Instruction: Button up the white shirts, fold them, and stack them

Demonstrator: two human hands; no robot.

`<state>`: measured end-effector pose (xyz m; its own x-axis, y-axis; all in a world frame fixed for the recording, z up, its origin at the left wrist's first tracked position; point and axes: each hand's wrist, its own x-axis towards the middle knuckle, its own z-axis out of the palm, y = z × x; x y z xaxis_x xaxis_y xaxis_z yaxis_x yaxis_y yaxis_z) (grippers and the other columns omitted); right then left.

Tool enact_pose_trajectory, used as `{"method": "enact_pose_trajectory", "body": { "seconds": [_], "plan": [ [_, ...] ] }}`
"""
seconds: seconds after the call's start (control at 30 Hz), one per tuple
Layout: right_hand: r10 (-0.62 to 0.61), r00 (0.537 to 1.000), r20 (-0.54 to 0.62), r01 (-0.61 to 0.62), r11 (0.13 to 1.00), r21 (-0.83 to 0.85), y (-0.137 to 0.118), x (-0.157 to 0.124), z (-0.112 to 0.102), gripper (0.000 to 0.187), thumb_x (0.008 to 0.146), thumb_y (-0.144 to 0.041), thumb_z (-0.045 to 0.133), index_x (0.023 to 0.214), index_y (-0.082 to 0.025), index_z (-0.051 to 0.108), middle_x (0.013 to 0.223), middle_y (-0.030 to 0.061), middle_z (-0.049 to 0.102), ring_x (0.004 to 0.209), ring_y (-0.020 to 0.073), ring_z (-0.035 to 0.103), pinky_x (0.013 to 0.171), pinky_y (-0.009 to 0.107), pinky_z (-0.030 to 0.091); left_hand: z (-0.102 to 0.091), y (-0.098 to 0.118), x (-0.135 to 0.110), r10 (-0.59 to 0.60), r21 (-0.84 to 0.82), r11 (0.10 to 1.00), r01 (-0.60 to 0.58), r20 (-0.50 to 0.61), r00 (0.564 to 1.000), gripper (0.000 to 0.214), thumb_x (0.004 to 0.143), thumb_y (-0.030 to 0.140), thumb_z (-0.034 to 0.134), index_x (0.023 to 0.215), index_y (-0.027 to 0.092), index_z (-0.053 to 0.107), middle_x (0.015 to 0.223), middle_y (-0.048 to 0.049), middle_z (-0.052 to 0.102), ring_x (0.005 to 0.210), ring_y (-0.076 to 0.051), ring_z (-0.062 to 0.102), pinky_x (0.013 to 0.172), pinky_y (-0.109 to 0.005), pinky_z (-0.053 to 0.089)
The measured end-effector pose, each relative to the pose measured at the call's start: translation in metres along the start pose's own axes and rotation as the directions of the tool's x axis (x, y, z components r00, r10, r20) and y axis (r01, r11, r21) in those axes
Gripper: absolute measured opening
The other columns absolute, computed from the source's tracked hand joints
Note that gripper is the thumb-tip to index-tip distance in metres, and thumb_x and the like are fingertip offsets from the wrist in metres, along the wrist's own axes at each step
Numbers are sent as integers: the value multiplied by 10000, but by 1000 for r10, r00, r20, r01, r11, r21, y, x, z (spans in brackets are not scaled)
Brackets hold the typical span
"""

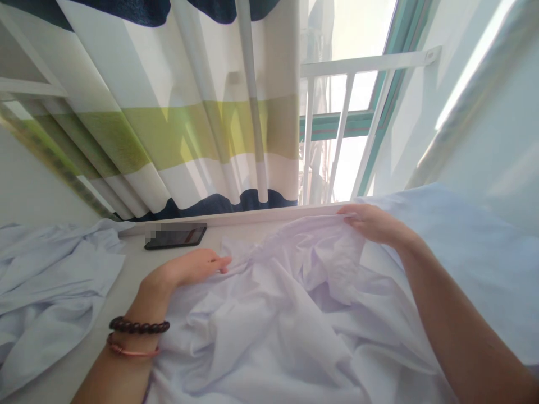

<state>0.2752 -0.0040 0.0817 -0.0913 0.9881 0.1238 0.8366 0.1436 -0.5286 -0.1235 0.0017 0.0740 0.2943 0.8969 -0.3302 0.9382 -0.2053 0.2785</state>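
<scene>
- White cloth point(269, 314): lies rumpled across the middle of the pale flat surface point(133, 261), from the near edge of view up to the far ledge point(256, 218). Its far edge is drawn up between the hands.
- Left hand point(187, 267): thumb and fingers appear closed in a pinch on the cloth's gathered far edge.
- Right hand point(365, 221): fingers closed on the same edge further right, right beside the ledge.
- Handling (judged): light, thin, soft; folds readily, holds no shape. Not fragile. Slip: cannot tell, though a smooth weave might slide in a loose pinch.
- Hold (judged): the gathered edge is the best place, hands apart, so the span between them can be tensioned. Gripping mid-cloth would only bunch the folds.
- Edges: ledge bounds the far side; railing point(368, 63) and curtain point(189, 132) stand beyond it.
- Left: black phone point(176, 236) just beyond the left hand, near the ledge; a sweep that way could knock it. Crumpled fabric point(54, 297) further left.
- Right: pale blue fabric point(467, 258) lies close behind the right hand.
- Room (judged): freest upward and toward the person.
</scene>
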Motion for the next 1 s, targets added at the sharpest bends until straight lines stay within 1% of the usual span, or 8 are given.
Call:
{"method": "enact_pose_trajectory", "body": {
  "seconds": [0.1,0.2,0.3,0.4,0.5,0.67,0.87,1.0],
  "plan": [
    [-3,995,102,4,1000,-11,-3,0,2,337,734,-105,464,977,-169,690,1036,106,704,981,292,627,842,397,487,-6,6,-6,-28,8,1000,27,84,996,495,848,534,392,864,187,745,873,-73,738,833,-251,669,781,-314,480],
    [40,959,281,-25,998,-59,-7,-4,1,207,723,-171,549,864,-184,700,949,88,717,866,274,654,742,362,506,1,3,2,-23,7,1000,23,7,1000,443,782,494,511,1045,199,709,811,-51,711,750,-228,656,709,-291,476],
    [102,914,393,-56,990,-127,-9,-9,1,147,689,-263,642,806,-193,696,899,77,719,818,275,660,688,346,506,13,-7,16,75,38,997,-71,-86,994,487,726,473,590,1116,198,688,922,-75,689,840,-243,641,800,-317,479],
    [86,946,313,-46,990,-131,-15,-10,5,257,698,-328,661,911,-188,688,1005,96,705,894,284,654,719,343,516,22,-16,25,174,54,985,-167,-182,968,573,694,451,653,1220,224,627,1207,-115,620,1102,-287,560,990,-377,407],
    [-41,975,217,59,995,-81,-27,-9,15,400,762,-392,616,1104,-188,640,1124,100,671,996,271,629,824,352,507,27,-21,27,217,43,976,-213,-176,960,501,720,422,650,1196,267,631,1364,-93,525,1252,-293,451,1087,-411,315],
    [-149,970,195,170,981,-96,-44,-6,29,278,835,-306,528,1053,-202,666,1023,75,704,952,248,638,827,366,501,29,-22,28,237,12,971,-239,-176,955,309,727,405,621,979,231,663,1234,-73,590,1165,-252,519,1052,-378,362],
    [-198,979,54,203,974,-97,-29,-4,15,250,867,-254,443,954,-224,675,981,60,712,917,240,639,778,347,499,13,-18,20,172,-9,984,-181,-267,948,235,787,435,534,826,219,619,933,-32,682,887,-221,624,841,-316,463],
    [-217,972,-91,205,971,-122,-24,-4,9,273,907,-266,369,1008,-221,619,1005,72,693,936,247,621,791,369,485,-8,-14,3,129,9,989,-147,-534,836,354,828,533,467,924,229,619,929,-21,686,910,-222,628,834,-292,442]
  ]
}}
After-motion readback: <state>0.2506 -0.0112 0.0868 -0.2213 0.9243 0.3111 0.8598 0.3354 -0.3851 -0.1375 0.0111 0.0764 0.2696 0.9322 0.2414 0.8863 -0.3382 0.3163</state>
